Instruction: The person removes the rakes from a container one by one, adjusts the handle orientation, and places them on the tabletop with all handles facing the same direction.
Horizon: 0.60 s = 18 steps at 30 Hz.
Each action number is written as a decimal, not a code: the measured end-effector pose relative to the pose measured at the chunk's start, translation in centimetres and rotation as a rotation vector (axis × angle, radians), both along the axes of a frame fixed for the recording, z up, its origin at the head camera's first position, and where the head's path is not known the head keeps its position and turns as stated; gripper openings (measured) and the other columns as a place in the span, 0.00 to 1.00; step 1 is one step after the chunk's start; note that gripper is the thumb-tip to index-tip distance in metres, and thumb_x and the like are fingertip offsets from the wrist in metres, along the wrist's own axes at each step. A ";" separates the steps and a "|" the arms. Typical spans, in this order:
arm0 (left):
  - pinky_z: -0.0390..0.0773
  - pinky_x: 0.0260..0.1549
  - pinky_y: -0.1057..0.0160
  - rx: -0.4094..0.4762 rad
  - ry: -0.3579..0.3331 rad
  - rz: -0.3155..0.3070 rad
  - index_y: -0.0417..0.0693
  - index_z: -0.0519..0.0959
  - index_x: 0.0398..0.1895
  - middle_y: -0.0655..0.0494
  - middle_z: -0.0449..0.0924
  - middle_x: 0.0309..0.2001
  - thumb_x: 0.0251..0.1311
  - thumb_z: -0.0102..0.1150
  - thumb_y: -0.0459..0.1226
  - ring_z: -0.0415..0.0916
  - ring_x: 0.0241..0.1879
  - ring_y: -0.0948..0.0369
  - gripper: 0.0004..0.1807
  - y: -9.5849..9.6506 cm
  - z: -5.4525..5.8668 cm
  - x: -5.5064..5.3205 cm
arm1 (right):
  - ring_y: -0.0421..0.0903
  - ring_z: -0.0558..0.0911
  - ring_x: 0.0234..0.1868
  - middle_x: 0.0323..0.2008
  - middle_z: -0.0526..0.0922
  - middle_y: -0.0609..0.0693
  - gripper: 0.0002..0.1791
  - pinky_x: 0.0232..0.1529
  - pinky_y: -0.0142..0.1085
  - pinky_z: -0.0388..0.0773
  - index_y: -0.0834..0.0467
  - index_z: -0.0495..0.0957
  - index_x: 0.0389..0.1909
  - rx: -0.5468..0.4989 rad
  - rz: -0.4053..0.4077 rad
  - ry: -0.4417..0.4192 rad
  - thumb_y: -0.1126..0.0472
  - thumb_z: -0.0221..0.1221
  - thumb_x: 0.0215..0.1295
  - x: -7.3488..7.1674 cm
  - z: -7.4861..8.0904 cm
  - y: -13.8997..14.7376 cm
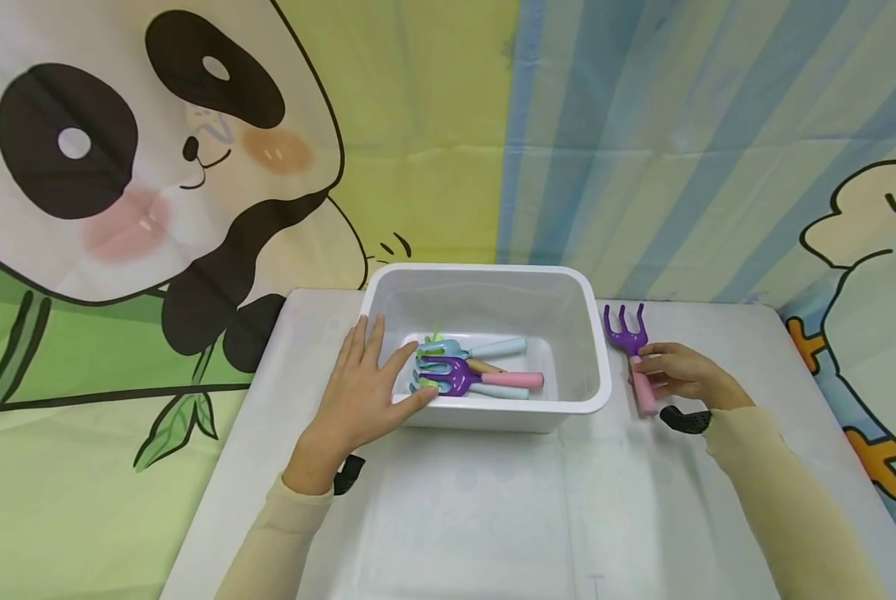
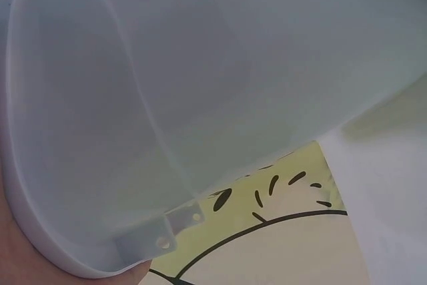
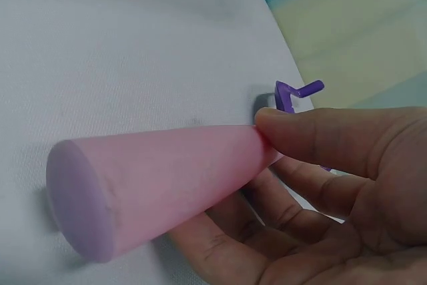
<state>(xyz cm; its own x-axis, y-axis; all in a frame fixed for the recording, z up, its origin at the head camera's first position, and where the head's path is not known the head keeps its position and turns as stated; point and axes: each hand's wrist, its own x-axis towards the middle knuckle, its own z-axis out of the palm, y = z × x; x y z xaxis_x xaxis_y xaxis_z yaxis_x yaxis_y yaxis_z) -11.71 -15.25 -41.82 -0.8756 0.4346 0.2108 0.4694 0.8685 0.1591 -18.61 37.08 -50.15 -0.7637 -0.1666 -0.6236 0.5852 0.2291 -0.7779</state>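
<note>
At the table's right side, a small purple garden hand fork with a pink handle point(image 1: 643, 392) lies tines away from me. My right hand point(image 1: 676, 372) pinches it near the top of the handle, thumb over it and fingers beneath, as the right wrist view shows with the pink handle point(image 3: 167, 181) close up. My left hand point(image 1: 365, 387) rests over the front left corner of a white plastic bin point(image 1: 485, 279), fingers straight and spread, thumb by the front rim. The bin's wall point(image 2: 220, 65) fills most of the left wrist view.
Inside the bin lie another purple fork with a pink handle point(image 1: 511, 379), a light blue tool point(image 1: 500, 347) and several other small tools, partly overlapping. The white table point(image 1: 470, 508) reaches back to a cartoon-printed backdrop point(image 1: 432, 142).
</note>
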 end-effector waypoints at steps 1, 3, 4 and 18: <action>0.39 0.72 0.41 -0.001 0.001 0.000 0.54 0.71 0.72 0.31 0.45 0.76 0.61 0.40 0.74 0.34 0.76 0.37 0.47 0.0 0.0 0.0 | 0.50 0.81 0.42 0.45 0.78 0.58 0.29 0.44 0.45 0.82 0.70 0.54 0.65 0.004 -0.001 -0.004 0.62 0.56 0.74 -0.1 -0.1 0.0; 0.39 0.72 0.41 0.000 0.003 0.000 0.54 0.71 0.72 0.32 0.44 0.77 0.61 0.40 0.74 0.34 0.76 0.37 0.47 0.0 0.0 0.0 | 0.49 0.81 0.41 0.44 0.78 0.58 0.28 0.43 0.44 0.82 0.70 0.55 0.65 0.022 0.013 0.000 0.62 0.56 0.75 -0.3 -0.1 0.0; 0.39 0.72 0.41 0.002 0.005 -0.002 0.54 0.71 0.72 0.32 0.44 0.77 0.61 0.41 0.74 0.34 0.76 0.37 0.47 0.0 0.0 0.0 | 0.49 0.80 0.41 0.44 0.78 0.57 0.29 0.43 0.43 0.82 0.71 0.55 0.65 0.040 0.025 0.008 0.61 0.56 0.75 -0.3 -0.1 0.0; 0.40 0.72 0.40 0.005 0.014 -0.010 0.53 0.72 0.71 0.32 0.47 0.76 0.61 0.41 0.74 0.35 0.76 0.36 0.46 0.1 0.2 0.0 | 0.48 0.78 0.41 0.43 0.77 0.57 0.29 0.47 0.47 0.81 0.79 0.60 0.64 0.248 0.178 0.098 0.59 0.54 0.76 -0.4 1.4 -0.2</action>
<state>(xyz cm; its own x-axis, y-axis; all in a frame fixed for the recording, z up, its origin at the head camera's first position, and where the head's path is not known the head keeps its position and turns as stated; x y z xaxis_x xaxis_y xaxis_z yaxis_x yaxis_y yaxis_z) -11.75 -15.17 -41.64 -0.8683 0.4420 0.2249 0.4800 0.8631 0.1570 -18.97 36.86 -48.75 -0.7946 -0.1555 -0.5868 0.4437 0.5109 -0.7363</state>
